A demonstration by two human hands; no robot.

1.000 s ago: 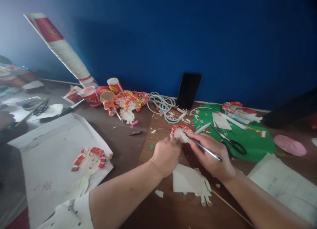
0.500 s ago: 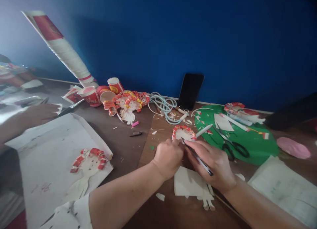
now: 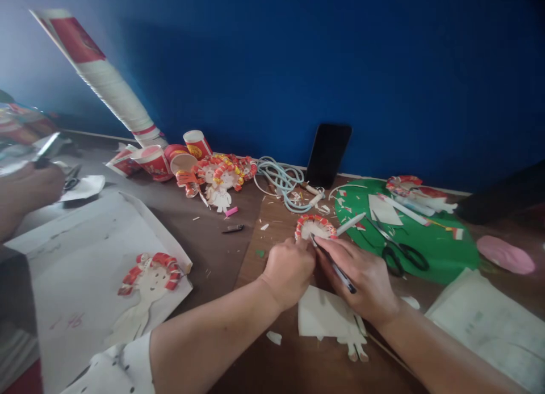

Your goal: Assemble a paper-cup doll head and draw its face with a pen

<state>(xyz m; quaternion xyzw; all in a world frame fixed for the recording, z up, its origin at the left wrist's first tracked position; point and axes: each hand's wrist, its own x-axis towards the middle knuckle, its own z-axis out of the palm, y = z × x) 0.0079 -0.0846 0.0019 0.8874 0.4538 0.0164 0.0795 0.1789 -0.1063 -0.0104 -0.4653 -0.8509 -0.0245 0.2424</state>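
Red handwriting [image 3: 66, 321] on the large white paper [image 3: 80, 269] at near left ends in 6; the rest is unclear.

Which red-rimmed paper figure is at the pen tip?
The figure by the left hand; others lie on the white sheet, near the cups and on the green sheet.

the right hand [image 3: 361, 276] holds a pen [image 3: 344, 279] to a red-rimmed paper figure [image 3: 314, 228]. the curled left hand [image 3: 293, 272] touches it. a phone [image 3: 328, 155] leans on the wall [image 3: 255, 70].
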